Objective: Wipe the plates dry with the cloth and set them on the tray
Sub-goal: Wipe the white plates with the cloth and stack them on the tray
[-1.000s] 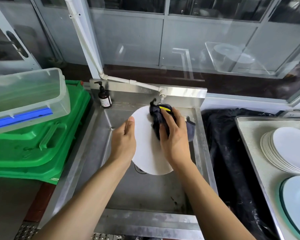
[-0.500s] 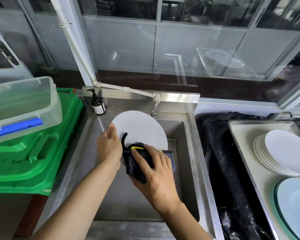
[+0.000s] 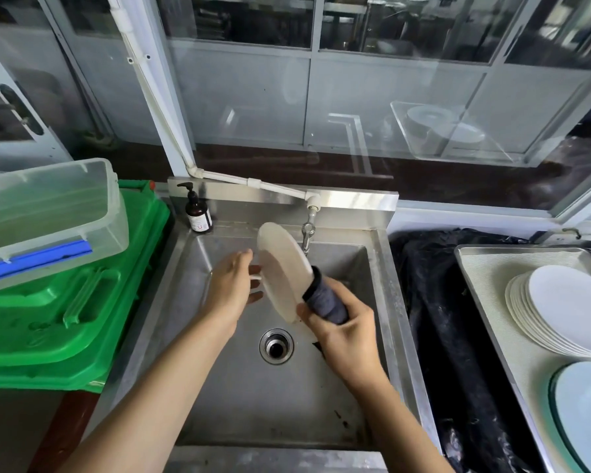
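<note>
Item: white plate (image 3: 284,271), held tilted on edge over the steel sink (image 3: 219,387), just below the tap. Right hand (image 3: 345,332) clenched the dark cloth (image 3: 325,302) against the plate's lower rim at 5 o'clock. Left hand (image 3: 232,288) lay open-fingered at 9 o'clock, apparently supporting its far face. Step judged: wiping, nearly finished. Next called for: carrying the plate toward 3 o'clock onto the tray (image 3: 485,302), beside the plate stack (image 3: 560,308)
</note>
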### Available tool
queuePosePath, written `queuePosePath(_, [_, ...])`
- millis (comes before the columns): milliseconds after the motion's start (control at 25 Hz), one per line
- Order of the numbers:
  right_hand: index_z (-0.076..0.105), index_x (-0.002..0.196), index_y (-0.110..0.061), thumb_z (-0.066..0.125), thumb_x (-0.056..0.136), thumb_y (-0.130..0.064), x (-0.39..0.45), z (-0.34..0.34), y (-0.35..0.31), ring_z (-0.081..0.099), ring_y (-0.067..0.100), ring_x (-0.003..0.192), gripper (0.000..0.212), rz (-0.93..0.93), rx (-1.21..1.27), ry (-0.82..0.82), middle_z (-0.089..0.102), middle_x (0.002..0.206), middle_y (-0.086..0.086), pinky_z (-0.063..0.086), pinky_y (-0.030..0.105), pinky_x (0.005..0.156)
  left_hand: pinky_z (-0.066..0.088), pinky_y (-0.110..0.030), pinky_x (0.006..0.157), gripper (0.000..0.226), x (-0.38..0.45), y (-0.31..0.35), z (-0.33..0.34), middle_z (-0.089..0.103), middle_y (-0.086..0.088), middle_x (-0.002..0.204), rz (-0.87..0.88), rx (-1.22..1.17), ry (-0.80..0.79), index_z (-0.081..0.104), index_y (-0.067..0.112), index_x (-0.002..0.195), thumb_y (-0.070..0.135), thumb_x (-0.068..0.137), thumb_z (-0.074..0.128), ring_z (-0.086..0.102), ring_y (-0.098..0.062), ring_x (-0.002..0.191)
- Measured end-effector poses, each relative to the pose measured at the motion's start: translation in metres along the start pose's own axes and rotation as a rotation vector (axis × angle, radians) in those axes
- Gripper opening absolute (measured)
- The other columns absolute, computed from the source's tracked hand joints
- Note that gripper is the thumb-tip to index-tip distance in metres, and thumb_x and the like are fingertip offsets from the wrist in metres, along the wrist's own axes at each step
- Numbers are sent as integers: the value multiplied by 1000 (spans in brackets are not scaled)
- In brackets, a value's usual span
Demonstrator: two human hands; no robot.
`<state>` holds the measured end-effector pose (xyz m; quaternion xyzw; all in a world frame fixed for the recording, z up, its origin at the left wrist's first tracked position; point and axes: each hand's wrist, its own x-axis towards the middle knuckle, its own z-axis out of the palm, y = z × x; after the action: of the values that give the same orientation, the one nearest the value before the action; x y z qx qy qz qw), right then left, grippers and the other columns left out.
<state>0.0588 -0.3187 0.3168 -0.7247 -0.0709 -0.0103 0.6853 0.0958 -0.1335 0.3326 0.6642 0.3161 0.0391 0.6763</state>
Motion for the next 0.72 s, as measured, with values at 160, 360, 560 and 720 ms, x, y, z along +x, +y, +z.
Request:
queuePosePath(160, [78, 110, -21, 86, 71, -22, 7, -19, 4, 72, 17, 98, 40, 250, 320, -13, 78, 108, 8, 57, 29, 81, 49, -47, 102, 34, 5, -15, -8, 63, -7, 117, -41, 215, -67, 61, 17, 117, 44, 102, 45, 60, -27, 107])
queuePosePath(360, [77, 115, -19, 86, 73, -21, 12, -29, 13, 73, 26, 107, 43, 430, 497, 52, 75, 120, 12, 61, 39, 90, 55, -33, 69, 15, 10, -22, -16, 71, -3, 88, -143, -194, -108, 61, 17, 85, 27, 94, 68, 65, -19, 82])
queuePosePath(560, [77, 116, -21, 87, 75, -30, 7, -30, 20, 72, 28, 112, 44, 482, 483, 84, 75, 120, 12, 61, 39, 88, 58, -35, 82, 34, 4, -20, -21, 75, -2, 110, -143, -474, -316, 65, 20, 115, 37, 86, 68, 71, -18, 101])
queuePosePath(720, [78, 97, -41, 84, 73, -54, 2, -25, 19, 75, 13, 97, 28, 475, 215, 176, 79, 98, -8, 60, 42, 87, 55, -40, 88, 48, -7, -16, -12, 71, -6, 126, -200, -523, -391, 63, 20, 131, 51, 95, 54, 67, -20, 116])
